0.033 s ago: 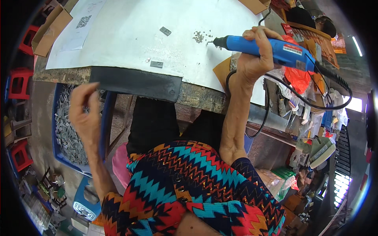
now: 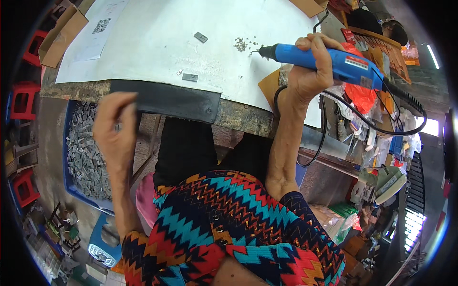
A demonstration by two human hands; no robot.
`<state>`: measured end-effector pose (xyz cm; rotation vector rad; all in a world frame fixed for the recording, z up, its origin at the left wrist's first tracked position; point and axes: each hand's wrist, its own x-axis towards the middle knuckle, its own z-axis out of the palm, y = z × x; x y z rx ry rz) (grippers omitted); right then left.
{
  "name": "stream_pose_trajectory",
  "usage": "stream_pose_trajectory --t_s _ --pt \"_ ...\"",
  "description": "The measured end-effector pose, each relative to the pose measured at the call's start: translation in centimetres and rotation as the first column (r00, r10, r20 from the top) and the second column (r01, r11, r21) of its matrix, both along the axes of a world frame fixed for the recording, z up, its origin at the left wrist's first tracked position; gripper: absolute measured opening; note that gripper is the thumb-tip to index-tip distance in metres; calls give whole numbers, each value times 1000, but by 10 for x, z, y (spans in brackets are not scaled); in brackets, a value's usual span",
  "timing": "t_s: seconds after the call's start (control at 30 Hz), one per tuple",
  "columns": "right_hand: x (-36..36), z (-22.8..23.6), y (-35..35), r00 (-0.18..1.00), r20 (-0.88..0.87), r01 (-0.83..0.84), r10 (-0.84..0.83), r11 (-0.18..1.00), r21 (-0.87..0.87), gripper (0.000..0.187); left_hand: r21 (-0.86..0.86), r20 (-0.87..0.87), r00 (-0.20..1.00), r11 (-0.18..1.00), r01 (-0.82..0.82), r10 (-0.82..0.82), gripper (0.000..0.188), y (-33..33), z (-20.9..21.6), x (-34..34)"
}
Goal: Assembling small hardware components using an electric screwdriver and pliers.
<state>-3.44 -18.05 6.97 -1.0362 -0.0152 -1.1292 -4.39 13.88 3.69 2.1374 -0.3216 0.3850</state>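
Note:
My right hand (image 2: 311, 71) is wrapped round a blue corded electric screwdriver (image 2: 298, 55), held level above the table's right part. Its thin tip points left, beside a scatter of tiny brownish screws (image 2: 241, 45). My left hand (image 2: 114, 131) is in the air just off the table's near edge, over a blue bin (image 2: 67, 162) of small grey parts (image 2: 88, 157). Its thumb and fingers are bent with a gap between them, and I see nothing held. On the white sheet (image 2: 157, 43) lie two small grey rectangular pieces, a far piece (image 2: 201, 37) and a near piece (image 2: 190, 77).
A black strip (image 2: 167, 101) covers part of the table's front edge. The screwdriver's black cable (image 2: 372, 125) loops at the right. A cardboard box (image 2: 62, 38) stands at the far left, near red stools (image 2: 25, 102). Plastic bags and clutter (image 2: 362, 105) fill the right side.
My left hand has shifted right and slightly up, towards the table's edge. My right hand and the screwdriver stay almost in place.

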Motion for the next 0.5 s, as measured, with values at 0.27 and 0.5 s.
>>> stream_pose_trajectory --t_s 0.27,0.5 --pt "-19 7 4 999 33 -10 9 1000 17 22 -46 137 847 851 523 -513 19 -158 -9 31" --pt "-29 9 2 998 55 -40 37 998 52 21 158 106 875 876 455 -473 17 -208 -31 44"
